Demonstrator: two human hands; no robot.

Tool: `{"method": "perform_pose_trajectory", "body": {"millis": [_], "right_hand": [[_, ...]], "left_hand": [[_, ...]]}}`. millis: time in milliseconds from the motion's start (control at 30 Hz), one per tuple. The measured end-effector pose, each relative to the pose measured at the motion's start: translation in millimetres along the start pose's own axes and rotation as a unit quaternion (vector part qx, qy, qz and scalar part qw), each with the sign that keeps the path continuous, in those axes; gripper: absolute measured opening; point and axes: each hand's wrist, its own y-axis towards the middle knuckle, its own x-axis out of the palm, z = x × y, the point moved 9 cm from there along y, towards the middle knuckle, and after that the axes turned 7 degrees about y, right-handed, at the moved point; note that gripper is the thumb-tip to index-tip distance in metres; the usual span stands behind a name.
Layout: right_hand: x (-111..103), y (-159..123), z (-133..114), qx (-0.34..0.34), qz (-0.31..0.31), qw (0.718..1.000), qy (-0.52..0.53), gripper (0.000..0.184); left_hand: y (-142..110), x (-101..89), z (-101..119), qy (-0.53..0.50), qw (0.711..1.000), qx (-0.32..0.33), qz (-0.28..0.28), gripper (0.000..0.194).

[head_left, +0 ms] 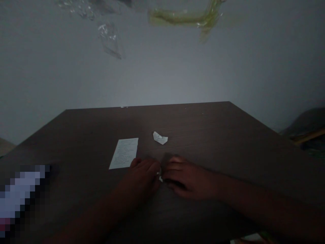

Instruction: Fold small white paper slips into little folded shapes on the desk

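Observation:
Close together over the dark wooden table point(203, 135), my two hands meet around a small crumpled bit of white paper point(160, 178). My left hand point(146, 173) has its fingers curled around the paper's left side, hiding most of it. On the other side, the bent fingers of my right hand point(186, 177) close toward the same bit, slightly blurred. A printed sheet of paper point(124, 153) lies flat just beyond my left hand, whose knuckles overlap its lower right corner. Farther back, a folded, creased scrap of printed paper point(160, 138) rests by itself.
A pixelated bright rectangular object point(21, 191) lies at the table's left side. Behind the table's far edge stands a pale wall point(165, 74) with yellow tape point(177, 17) and clear plastic point(109, 37) on it. Dark objects point(307, 125) stand beyond the right edge.

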Motion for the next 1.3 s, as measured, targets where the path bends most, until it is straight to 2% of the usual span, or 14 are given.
{"method": "perform_pose_trajectory", "body": {"millis": [100,167,300,367,533,767,933,1067,1167,1300], "right_hand": [[2,-1,-6,-0.032,-0.015,0.999,0.013,0.024],[-4,-2,-2,-0.028,0.014,0.999,0.019,0.022],[-20,-8,25,0.054,0.124,0.991,-0.013,0.012],[-21,-10,35,0.094,0.147,0.984,-0.036,0.007],[-9,-9,41,0.161,0.117,0.975,-0.098,0.008],[0,-5,38,0.180,0.095,0.975,-0.091,0.010],[-2,-5,52,0.221,0.088,0.970,-0.050,0.009],[-13,-4,68,0.260,0.113,0.958,-0.040,0.012],[-16,-4,71,0.249,0.128,0.959,-0.033,0.012],[-11,-4,61,0.202,0.122,0.971,-0.032,0.011]], "left_hand": [[2,5.3,-7,-0.030,0.999,-0.010,-0.004,0.025],[2,9.2,-12,-0.077,0.997,-0.011,-0.010,0.033],[1,14.1,-15,-0.170,0.985,0.009,-0.016,0.035],[2,15.1,-12,-0.175,0.984,0.020,-0.010,0.029],[6,15.7,3,-0.143,0.988,0.062,0.012,0.025],[11,14.2,4,-0.169,0.983,0.068,0.008,0.022],[13,13.4,3,-0.171,0.983,0.063,-0.009,0.023],[12,15.0,4,-0.152,0.986,0.071,-0.015,0.022],[11,15.3,6,-0.128,0.988,0.081,-0.012,0.023],[10,15.4,6,-0.132,0.988,0.082,-0.010,0.024]]}}
